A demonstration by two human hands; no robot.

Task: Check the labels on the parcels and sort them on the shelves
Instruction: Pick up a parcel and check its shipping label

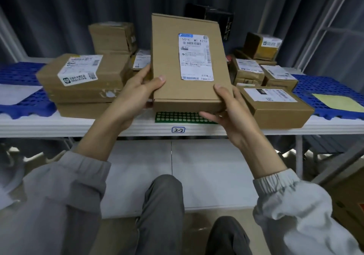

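A: Where is the parcel (189, 61)?
B: Raised upright in front of a white shelf (59, 125), just above the green mat (183, 117) at the shelf's front edge. Its white label (195, 57) faces the camera.

A: And the hands?
B: Both grip the parcel's lower end. The left hand (136, 95) is curled round its left edge, thumb on the front face. The right hand (226, 109) holds the lower right corner, thumb on the front, fingers underneath.

A: What surrounds the parcel?
B: Left of it, a stack of boxes (82, 81) with a label on top, and a smaller box (113, 37) behind that. Right of it, a flat box (275, 105) near the shelf edge and more small boxes (248, 70) behind. A tag (178, 130) reading "2-2" sits on the shelf edge below the parcel. Blue mats (325, 89) cover the shelf at both ends.
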